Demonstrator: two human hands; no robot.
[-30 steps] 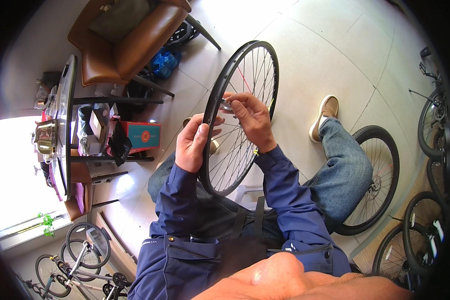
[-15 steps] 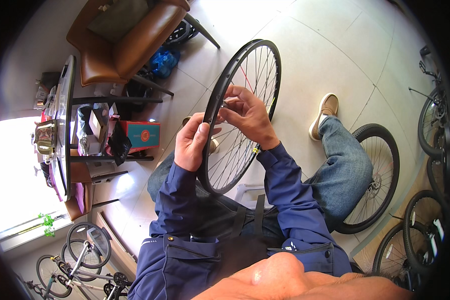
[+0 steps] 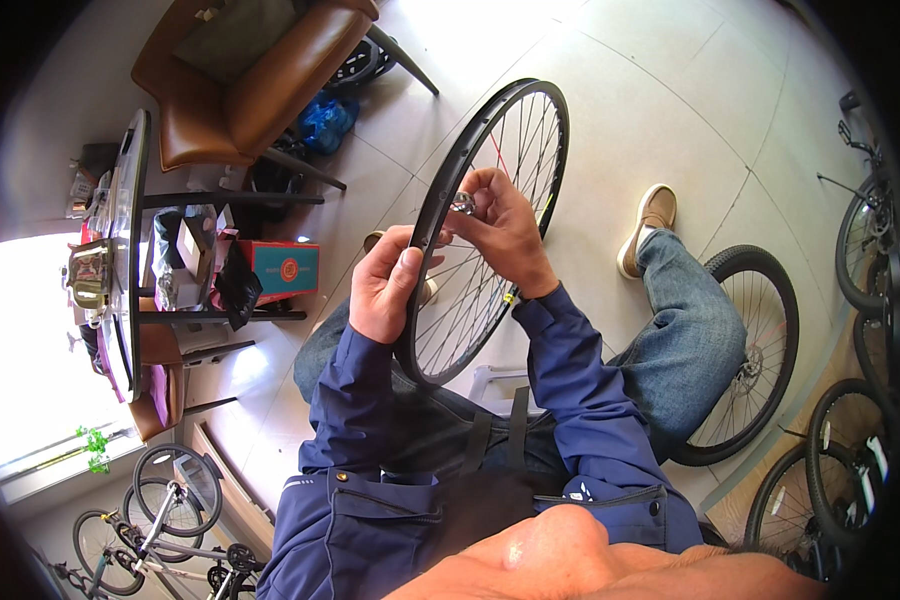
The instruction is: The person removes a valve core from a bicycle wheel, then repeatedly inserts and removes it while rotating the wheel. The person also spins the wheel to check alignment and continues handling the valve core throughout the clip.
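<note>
A black bicycle wheel (image 3: 454,156) without a tire stands upright in front of me, slightly slanted, with dark spokes and one red spoke. My left hand (image 3: 384,287) is closed on the near left part of its rim, thumb on the outer side and fingers reaching inside. My right hand (image 3: 510,232) is in among the spokes just inside the rim. Between its thumb and fingers it pinches a small round silver spoke wrench (image 3: 463,203); the contact with the spoke is too small to make out.
A wheel with a tire (image 3: 790,340) lies beside my right leg. Several bicycles (image 3: 860,440) stand along the right edge, and another bicycle (image 3: 160,530) is at the lower left. On the left are a brown chair (image 3: 260,100), a table (image 3: 135,270) and a red-and-teal box (image 3: 285,270).
My right hand has turned a little, and the silver spoke wrench shows more plainly between its fingers. The wheel's far side has tipped slightly to the right. My left hand has hardly moved.
</note>
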